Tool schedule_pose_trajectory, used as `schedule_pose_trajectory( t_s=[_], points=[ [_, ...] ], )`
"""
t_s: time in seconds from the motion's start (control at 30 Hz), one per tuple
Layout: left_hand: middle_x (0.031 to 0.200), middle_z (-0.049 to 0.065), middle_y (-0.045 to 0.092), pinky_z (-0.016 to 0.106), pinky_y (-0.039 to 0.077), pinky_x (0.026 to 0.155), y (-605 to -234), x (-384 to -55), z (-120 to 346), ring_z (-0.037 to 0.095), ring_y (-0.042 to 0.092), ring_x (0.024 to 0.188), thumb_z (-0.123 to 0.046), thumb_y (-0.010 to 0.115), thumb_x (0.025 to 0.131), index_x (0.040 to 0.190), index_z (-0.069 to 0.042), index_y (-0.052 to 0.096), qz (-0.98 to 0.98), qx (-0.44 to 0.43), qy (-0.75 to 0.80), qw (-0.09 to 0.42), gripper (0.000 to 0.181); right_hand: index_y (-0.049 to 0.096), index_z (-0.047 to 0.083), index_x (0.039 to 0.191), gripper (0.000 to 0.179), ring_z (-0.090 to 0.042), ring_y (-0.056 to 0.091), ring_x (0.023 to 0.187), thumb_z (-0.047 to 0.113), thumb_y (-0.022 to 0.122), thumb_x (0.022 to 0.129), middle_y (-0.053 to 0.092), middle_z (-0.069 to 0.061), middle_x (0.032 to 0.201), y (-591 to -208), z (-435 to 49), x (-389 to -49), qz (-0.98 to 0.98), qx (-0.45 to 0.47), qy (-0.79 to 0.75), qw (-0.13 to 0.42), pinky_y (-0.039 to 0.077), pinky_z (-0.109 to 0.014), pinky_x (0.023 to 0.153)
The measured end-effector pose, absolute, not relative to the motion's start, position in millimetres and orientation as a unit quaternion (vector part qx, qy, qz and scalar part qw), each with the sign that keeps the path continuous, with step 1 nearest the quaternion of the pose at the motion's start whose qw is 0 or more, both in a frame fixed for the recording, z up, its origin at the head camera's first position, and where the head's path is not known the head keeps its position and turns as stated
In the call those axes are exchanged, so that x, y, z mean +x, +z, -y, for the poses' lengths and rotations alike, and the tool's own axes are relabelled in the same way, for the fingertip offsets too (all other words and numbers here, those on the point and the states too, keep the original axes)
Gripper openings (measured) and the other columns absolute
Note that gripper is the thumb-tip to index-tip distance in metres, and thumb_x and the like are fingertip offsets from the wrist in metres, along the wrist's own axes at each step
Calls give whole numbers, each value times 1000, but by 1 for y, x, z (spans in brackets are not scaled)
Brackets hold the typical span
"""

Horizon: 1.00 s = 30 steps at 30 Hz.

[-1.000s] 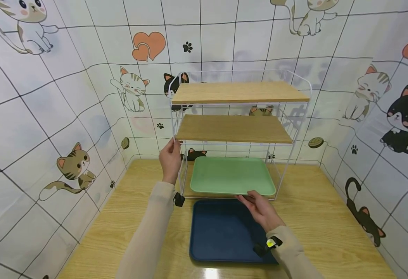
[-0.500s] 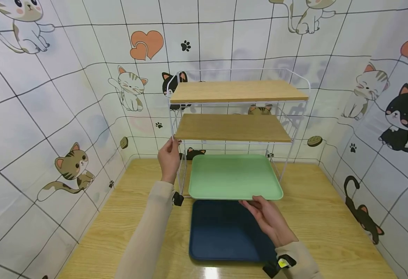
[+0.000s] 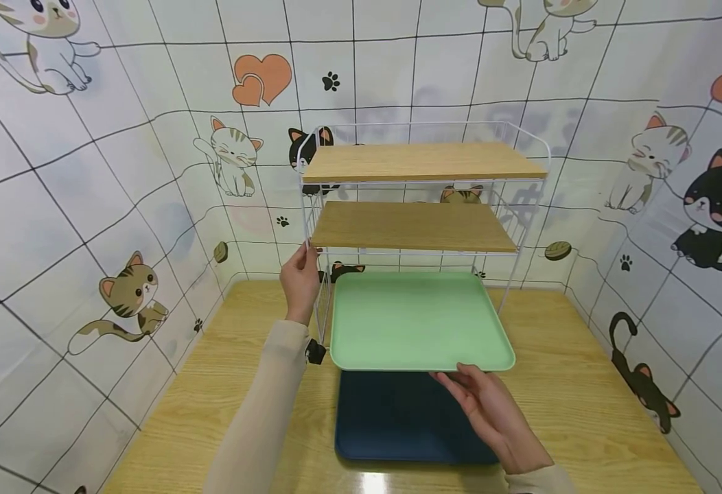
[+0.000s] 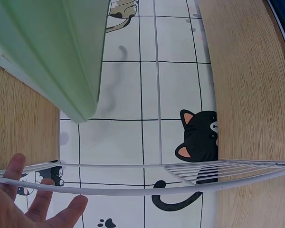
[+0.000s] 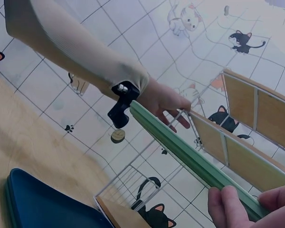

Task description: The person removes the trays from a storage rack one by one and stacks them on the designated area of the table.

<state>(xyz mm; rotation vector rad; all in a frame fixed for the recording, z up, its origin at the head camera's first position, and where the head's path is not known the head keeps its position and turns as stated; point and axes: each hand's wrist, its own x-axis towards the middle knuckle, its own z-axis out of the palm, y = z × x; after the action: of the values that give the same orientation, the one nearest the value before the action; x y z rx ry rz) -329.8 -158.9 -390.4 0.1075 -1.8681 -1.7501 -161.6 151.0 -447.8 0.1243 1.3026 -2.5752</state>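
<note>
My right hand (image 3: 491, 412) pinches the front rim of a light green tray (image 3: 419, 319), thumb on top and fingers beneath. The tray is held level in front of the lower part of a three-tier shelf rack (image 3: 413, 226) of white wire and wooden boards. At the rack's left front post, beside the middle board, my left hand (image 3: 300, 283) grips the frame; in the left wrist view its fingers (image 4: 77, 205) reach past the white wire. Below the green tray, a dark blue tray (image 3: 413, 429) lies on the table, its back part hidden.
The wooden table (image 3: 583, 412) runs up to cat-patterned walls (image 3: 410, 68) on the left, back and right. In the right wrist view, a green edge (image 5: 10, 202) shows under the blue tray. The rack's top board (image 3: 423, 162) stands above the middle one.
My right hand has drawn the green tray out of the rack's lower level toward me, so it now covers the back of the blue tray. My left hand stays on the post.
</note>
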Motion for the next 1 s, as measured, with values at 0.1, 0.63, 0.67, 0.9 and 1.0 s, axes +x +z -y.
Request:
schedule_pose_trajectory(
  t_s=[0.1, 0.63, 0.67, 0.9, 1.0],
  points=[
    [120, 14, 75, 43, 48, 101, -390, -330, 159, 25, 64, 125, -28, 55, 107, 138, -5, 64, 701, 38, -651, 289, 39, 33, 7, 146, 39, -20, 67, 117, 3, 40, 108, 64, -4, 125, -449, -153, -154, -452, 40, -882, 125, 43, -28, 109],
    [120, 11, 75, 24, 26, 50, -395, -332, 159, 20, 61, 86, -30, 54, 108, 138, -8, 65, 709, 28, -640, 295, 39, 28, 19, 153, 51, -17, 64, 121, 4, 44, 107, 58, -1, 134, -484, -161, -118, -476, 94, -868, 109, 44, -35, 109],
    [120, 11, 75, 25, 28, 52, -395, -333, 159, 20, 65, 93, -30, 54, 108, 138, -8, 65, 708, 28, -640, 296, 39, 28, 19, 153, 51, -17, 64, 121, 4, 45, 107, 59, 0, 133, -487, -161, -117, -481, 97, -865, 106, 45, -35, 109],
    [120, 11, 75, 26, 33, 59, -395, -332, 160, 16, 66, 95, -29, 54, 107, 139, -9, 64, 707, 28, -642, 295, 39, 34, 25, 143, 45, -20, 68, 115, 1, 43, 106, 62, 0, 125, -510, -168, -112, -484, 113, -860, 121, 46, -33, 107],
    [121, 10, 75, 24, 29, 51, -395, -331, 159, 11, 49, 67, -30, 54, 108, 139, -9, 64, 707, 30, -643, 292, 39, 46, 32, 132, 42, -21, 69, 113, 0, 45, 105, 64, 1, 122, -517, -171, -110, -458, 113, -871, 139, 45, -32, 107]
  ],
)
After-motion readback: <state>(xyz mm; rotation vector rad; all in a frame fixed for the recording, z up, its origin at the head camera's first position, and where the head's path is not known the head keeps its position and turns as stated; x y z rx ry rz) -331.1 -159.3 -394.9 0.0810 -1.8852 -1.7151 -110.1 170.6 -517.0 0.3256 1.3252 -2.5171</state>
